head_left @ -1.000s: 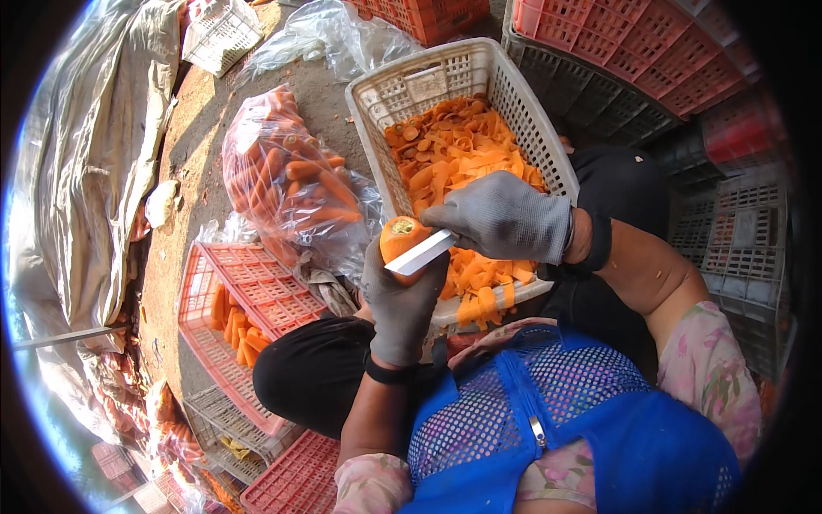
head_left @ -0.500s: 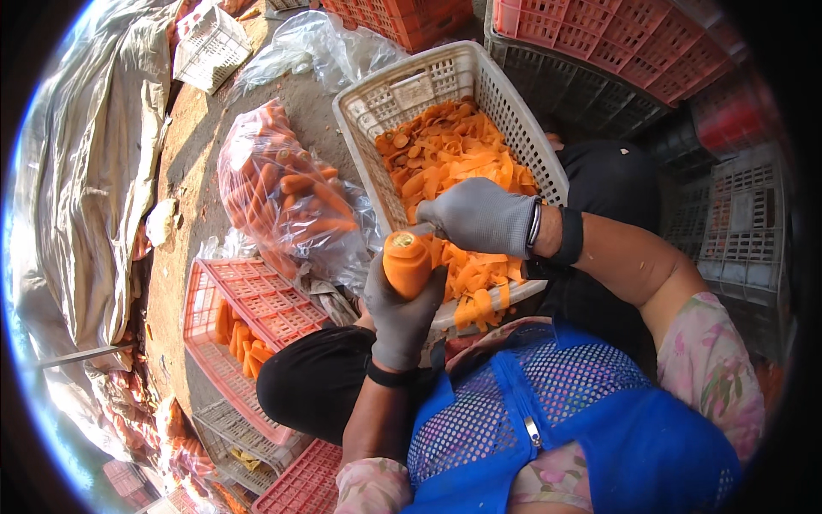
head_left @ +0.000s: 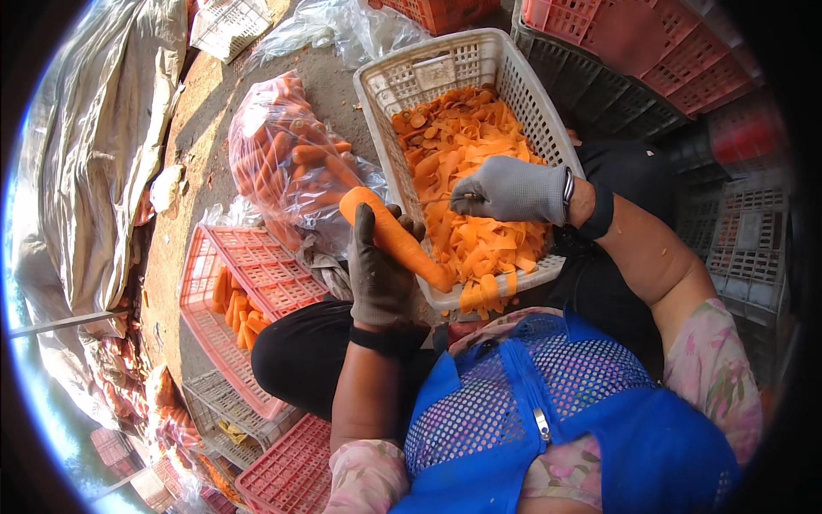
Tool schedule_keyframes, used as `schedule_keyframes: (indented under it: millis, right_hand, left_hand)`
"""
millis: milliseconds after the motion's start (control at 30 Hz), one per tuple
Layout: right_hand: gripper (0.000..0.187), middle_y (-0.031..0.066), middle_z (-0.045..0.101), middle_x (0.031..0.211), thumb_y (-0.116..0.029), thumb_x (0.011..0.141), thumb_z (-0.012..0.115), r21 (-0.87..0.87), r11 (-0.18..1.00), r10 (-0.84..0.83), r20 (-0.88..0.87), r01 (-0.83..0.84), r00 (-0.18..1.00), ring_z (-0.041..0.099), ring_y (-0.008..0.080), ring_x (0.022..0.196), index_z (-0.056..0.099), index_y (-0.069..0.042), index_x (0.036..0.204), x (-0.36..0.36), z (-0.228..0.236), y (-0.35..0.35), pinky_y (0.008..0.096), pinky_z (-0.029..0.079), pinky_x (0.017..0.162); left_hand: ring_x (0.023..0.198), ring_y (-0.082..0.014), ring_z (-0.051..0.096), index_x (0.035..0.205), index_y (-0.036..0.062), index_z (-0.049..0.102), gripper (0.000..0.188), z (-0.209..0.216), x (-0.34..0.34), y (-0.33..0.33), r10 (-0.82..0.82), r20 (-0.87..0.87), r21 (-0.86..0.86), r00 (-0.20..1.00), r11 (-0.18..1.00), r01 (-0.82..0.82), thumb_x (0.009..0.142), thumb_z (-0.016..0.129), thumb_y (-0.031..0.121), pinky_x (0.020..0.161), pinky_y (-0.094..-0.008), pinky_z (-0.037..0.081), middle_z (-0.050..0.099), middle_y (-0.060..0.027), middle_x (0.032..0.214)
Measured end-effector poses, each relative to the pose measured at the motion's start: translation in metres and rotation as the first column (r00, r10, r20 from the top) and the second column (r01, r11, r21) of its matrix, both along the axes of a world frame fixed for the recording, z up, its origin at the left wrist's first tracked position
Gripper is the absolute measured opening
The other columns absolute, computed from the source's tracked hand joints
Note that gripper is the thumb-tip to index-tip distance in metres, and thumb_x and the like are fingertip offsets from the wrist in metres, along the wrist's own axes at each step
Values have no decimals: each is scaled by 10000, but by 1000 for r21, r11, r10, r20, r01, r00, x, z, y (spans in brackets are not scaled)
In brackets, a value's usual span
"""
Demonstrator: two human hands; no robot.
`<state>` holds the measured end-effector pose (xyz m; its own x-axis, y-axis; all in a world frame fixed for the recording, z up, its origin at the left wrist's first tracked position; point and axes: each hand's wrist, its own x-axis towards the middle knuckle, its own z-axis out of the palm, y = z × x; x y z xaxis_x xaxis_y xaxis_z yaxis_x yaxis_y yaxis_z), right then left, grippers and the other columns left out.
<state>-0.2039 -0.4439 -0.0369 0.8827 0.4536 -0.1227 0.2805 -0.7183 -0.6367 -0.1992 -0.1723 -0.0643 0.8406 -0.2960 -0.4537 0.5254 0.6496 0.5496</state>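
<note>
1 long, smooth orange carrot (head_left: 398, 243) slants in the air in front of the chest, gripped near its middle by the left hand (head_left: 382, 284) in a grey fabric glove; this hold seems meant to leave both ends exposed. The right hand (head_left: 522, 194), gloved alike, is closed around a thin tool (head_left: 470, 196), its kind unclear, apart from the carrot. Below lies a heap of orange peelings (head_left: 467, 150) in a rectangular off-white plastic crate (head_left: 546, 111), probably set close to the legs to catch scraps. Beyond, 1 clear plastic bag (head_left: 278, 163) bulges with carrots; 1 tilted red lattice crate (head_left: 261, 267) holds orange pieces (head_left: 237, 308).
</note>
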Motion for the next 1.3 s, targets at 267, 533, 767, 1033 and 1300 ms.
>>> schedule_keyframes:
  millis: [267, 533, 767, 1033, 1300]
  right_hand:
    - [197, 159, 790, 960, -293, 998, 721, -221, 915, 293, -210, -337, 933, 765, 398, 920, 803, -136, 1086, -17, 24, 25, 498, 604, 819]
    - [190, 189, 813, 968, -117, 928, 703, -517, 810, 284, -69, -278, 956, 810, 394, 902, 837, -3, 999, -31, 3, 43, 517, 641, 739]
    - [163, 162, 779, 866, -183, 956, 711, -565, 812, 186, 18, -143, 982, 785, 373, 837, 804, -56, 997, 1, -26, 35, 489, 620, 735]
    - [235, 177, 771, 860, -279, 995, 707, -473, 873, 117, -35, -120, 992, 775, 385, 843, 792, -60, 1002, 4, 1, 31, 497, 611, 776]
    - [214, 155, 762, 827, -279, 982, 714, -462, 870, 154, -75, -171, 985, 775, 366, 805, 769, -73, 999, -2, 3, 22, 492, 608, 741]
  left_hand:
    - [931, -251, 701, 1198, 61, 638, 383, -21, 15, 1, 90, -74, 93, 993, 992, -82, 1051, 779, 385, 900, -439, 633, 678, -72, 992]
    - [935, -227, 692, 1277, 76, 594, 431, -7, 0, -21, 62, 195, 289, 979, 950, -118, 1048, 787, 386, 860, -418, 622, 659, -55, 1033]
    - [1009, -253, 691, 1273, 18, 609, 457, 18, 34, 44, 383, 183, -16, 905, 922, -387, 1079, 740, 410, 977, -426, 607, 685, -99, 1101]
    - [1001, -266, 722, 1150, 6, 666, 432, -8, 55, 138, 593, 401, 132, 698, 717, -685, 1096, 688, 434, 982, -415, 612, 726, -125, 1055]
    - [959, -262, 707, 1153, 55, 672, 359, -198, 123, 138, 379, 135, 875, 916, 388, -289, 1089, 677, 408, 911, -422, 588, 716, -105, 1034]
